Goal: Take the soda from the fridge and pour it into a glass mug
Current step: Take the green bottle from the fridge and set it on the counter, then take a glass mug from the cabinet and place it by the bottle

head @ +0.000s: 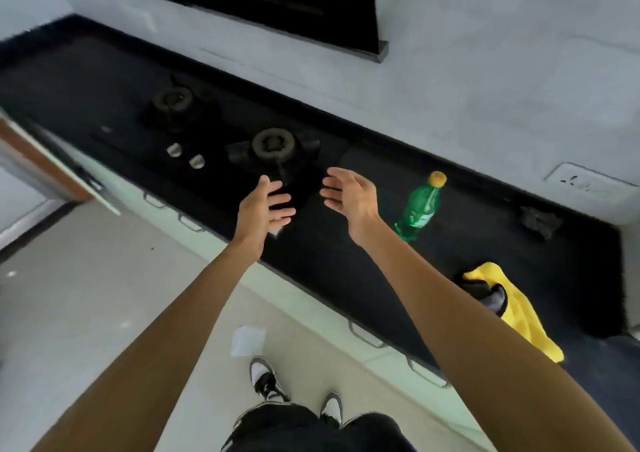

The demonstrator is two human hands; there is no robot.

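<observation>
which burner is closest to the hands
The near burner, on the bottle side, just beyond the left hand and right hand. The far burner sits farther back, past the knobs.

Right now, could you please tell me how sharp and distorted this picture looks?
In the head view, wide-angle distortion bows the black countertop; motion blur softens the burner and range hood; the green soda bottle, left hand and right hand read fairly clearly; lighting is soft, without harsh glare.
</observation>
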